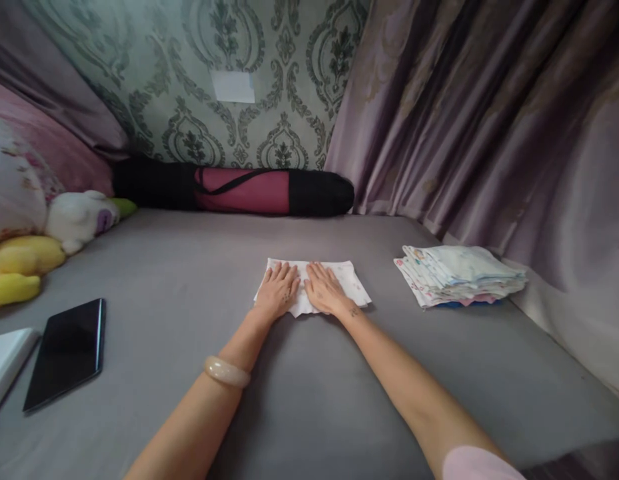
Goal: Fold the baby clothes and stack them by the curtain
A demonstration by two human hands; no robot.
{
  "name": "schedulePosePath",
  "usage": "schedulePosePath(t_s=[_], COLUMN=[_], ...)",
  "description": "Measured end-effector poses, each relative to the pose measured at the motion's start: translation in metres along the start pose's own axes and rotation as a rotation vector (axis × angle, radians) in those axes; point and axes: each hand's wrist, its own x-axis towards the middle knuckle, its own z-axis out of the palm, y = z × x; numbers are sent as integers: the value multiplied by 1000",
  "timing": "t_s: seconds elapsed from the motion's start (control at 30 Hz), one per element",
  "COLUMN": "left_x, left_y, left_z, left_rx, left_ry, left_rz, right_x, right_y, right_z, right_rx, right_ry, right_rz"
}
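Observation:
A white cloth (352, 277) with a faint print lies folded on the grey bed sheet (189, 267). Flat on its left part rests my left hand (279, 290), fingers stretched away from me; a pale bangle circles that forearm. My right hand (325, 288) presses on the middle of the cloth, its fingers also extended. The two hands are close together, and neither one grips the fabric. Off to the right is a stack of folded printed cloths (459, 273), with a bit of blue showing at its bottom.
A black tablet (66, 353) and a white flat object (6, 357) lie at the left. Plush toys (79, 217) sit by pillows further back. A black and maroon long bag (239, 190) lies along the wall. Purple curtains (439, 120) hang at the right.

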Motion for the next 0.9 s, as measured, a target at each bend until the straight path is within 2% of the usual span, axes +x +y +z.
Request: schedulePosePath(t_s=[0.1,0.23,0.33,0.4,0.53,0.6,0.67,0.73,0.8,0.9], left_x=[1,6,8,7,5,7,9,10,9,7], left_y=[1,-5,-12,-17,-28,-33,-40,-48,-55,-61], left_z=[2,-8,-15,-15,-4,0,0,-6,-17,-34], left_rx=[83,90,118,129,66,22,-37,-88,-120,-167], left_ry=[-122,-220,-136,-90,-192,-193,-159,-86,-59,-176], left_rz=[-17,11,-16,-72,-117,-103,-119,-175,-261,-372], right_x=[-1,0,-7,-14,-19,-16,-12,-11,-14,-23], right_y=[6,14,28,38,52,59,68,82,97,116], right_z=[6,-7,-18,-17,-5,-6,-16,-30,-42,-47], right_rx=[29,82,32,-11,25,134,312,475,541,523], right_ry=[-66,-127,-9,37,-61,-104,-82,18,92,44], right_rz=[19,6,37,78,137,134,149,243,413,618])
